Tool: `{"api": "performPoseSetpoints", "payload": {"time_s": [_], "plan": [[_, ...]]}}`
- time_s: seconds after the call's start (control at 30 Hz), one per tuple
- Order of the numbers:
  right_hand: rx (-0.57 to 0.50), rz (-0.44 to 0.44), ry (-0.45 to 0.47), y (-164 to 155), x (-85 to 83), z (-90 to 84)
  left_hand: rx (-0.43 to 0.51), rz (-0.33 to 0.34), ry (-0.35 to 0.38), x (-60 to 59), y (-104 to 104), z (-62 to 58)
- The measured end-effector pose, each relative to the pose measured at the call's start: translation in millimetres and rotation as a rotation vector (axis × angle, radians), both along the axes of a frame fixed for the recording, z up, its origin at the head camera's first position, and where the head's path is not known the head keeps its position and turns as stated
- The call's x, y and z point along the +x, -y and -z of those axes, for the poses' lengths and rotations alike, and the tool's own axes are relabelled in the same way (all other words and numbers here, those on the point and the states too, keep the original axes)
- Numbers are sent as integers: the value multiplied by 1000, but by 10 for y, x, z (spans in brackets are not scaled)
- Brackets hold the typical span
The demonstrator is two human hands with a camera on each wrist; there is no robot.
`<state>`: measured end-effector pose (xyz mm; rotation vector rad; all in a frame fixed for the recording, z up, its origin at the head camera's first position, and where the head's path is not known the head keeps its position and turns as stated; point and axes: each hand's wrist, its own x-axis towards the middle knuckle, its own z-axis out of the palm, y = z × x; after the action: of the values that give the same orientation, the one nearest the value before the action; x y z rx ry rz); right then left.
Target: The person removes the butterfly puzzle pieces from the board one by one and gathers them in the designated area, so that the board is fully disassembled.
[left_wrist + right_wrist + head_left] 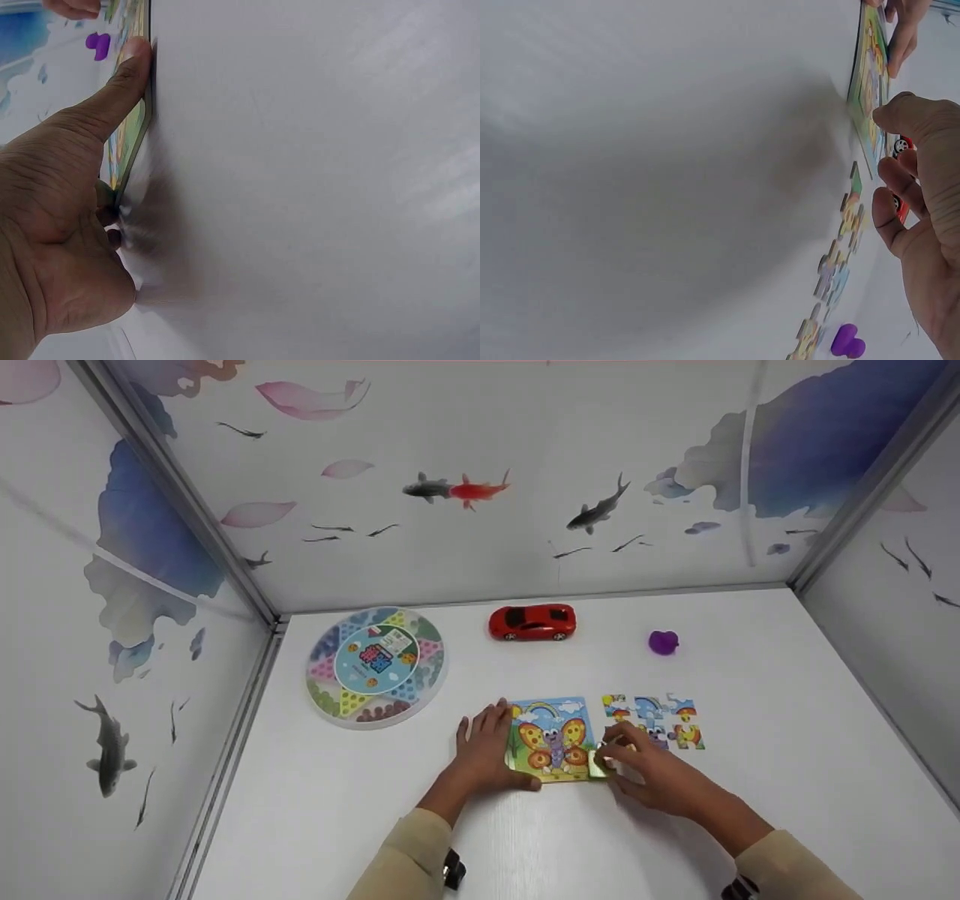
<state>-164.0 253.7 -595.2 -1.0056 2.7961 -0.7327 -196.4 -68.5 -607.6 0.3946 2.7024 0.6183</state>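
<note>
A square butterfly jigsaw puzzle lies flat on the table. My left hand rests against its left side, fingers stretched along that edge and thumb straight along the bottom edge. In the left wrist view, the left thumb lies on the puzzle's border. At the lower right corner, my right hand pinches a pale green, glossy puzzle piece, partly covered by the fingers. The right wrist view shows the right thumb over that corner. Several loose puzzle pieces lie in rows to the right, some behind the right hand.
A round Chinese checkers box lies at the back left. The red toy car stands near the back wall. A small purple object sits at the back right. Printed panels enclose the white table on three sides.
</note>
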Motion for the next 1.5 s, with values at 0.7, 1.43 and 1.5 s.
{"api": "performPoseSetpoints", "payload": {"time_s": [0.7, 1.43, 1.5], "plan": [[104, 34, -36, -311, 156, 111, 29, 3, 4, 19, 61, -2], [72, 157, -28, -72, 71, 106, 27, -7, 5, 12, 27, 10], [92, 149, -29, 18, 27, 100, 19, -8, 8, 12, 14, 8]]}}
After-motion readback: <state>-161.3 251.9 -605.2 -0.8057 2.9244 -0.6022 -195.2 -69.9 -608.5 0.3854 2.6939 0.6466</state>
